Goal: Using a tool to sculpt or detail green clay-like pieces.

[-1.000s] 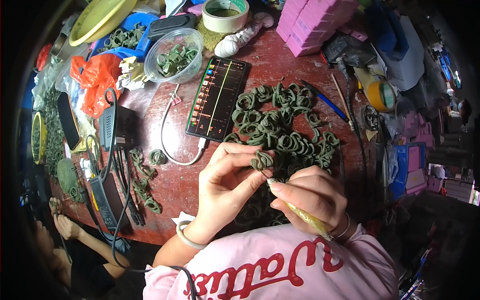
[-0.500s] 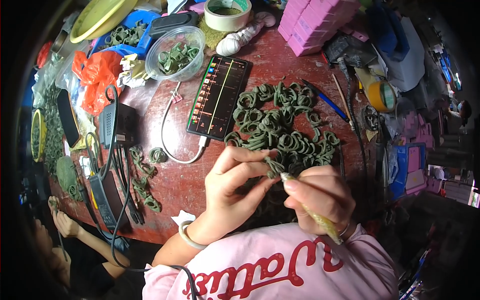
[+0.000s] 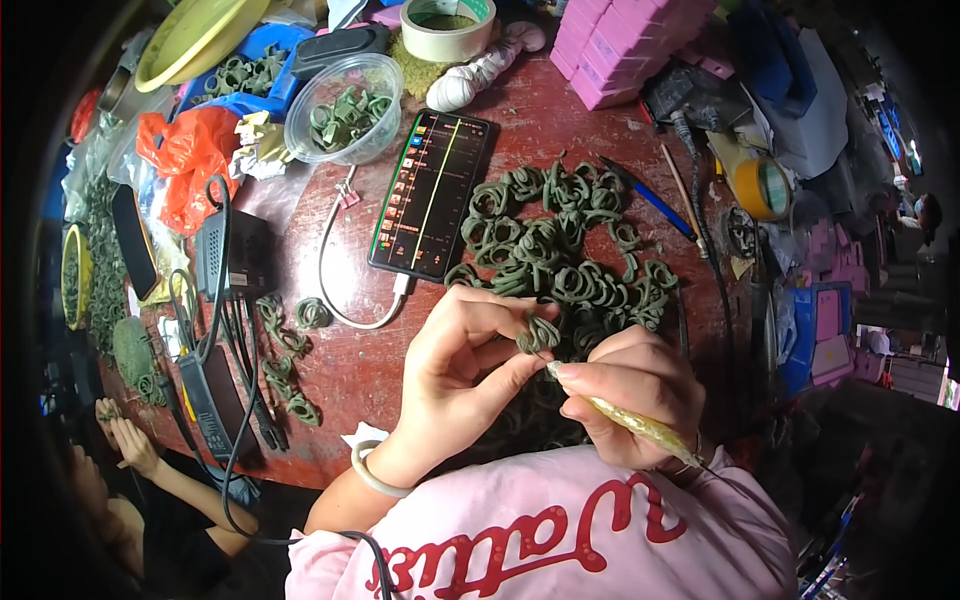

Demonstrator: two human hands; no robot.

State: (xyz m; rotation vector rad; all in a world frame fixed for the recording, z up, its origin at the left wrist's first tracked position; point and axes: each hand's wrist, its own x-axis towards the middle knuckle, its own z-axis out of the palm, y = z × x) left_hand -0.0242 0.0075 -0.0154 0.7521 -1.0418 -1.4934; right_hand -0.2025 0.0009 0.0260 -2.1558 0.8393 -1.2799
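My left hand (image 3: 455,360) pinches a small dark-green ring (image 3: 541,336) between thumb and fingers. It looks like wax, with several bands on its face. In my right hand (image 3: 640,395) is a pen-shaped tool (image 3: 640,425) with a yellowish, wrapped-looking handle, gripped like a pencil. The tool's tip is close to the ring and my left thumb; whether it touches the ring I cannot tell. Just beyond both hands lies a loose pile of similar green rings (image 3: 550,235), its near part hidden by my fingers.
A phone (image 3: 432,195) with a white cable lies left of the pile. Behind it stands a clear tub (image 3: 347,110) of green pieces. Pink blocks (image 3: 620,45) are stacked far right, near a blue pen (image 3: 660,208). Black boxes with cables (image 3: 235,250) stand left; another person's hand (image 3: 132,445) shows lower left.
My left hand has turned the ring so more of its banded face shows. The pen-shaped tool has shifted slightly left and down, its tip now lower by my thumb.
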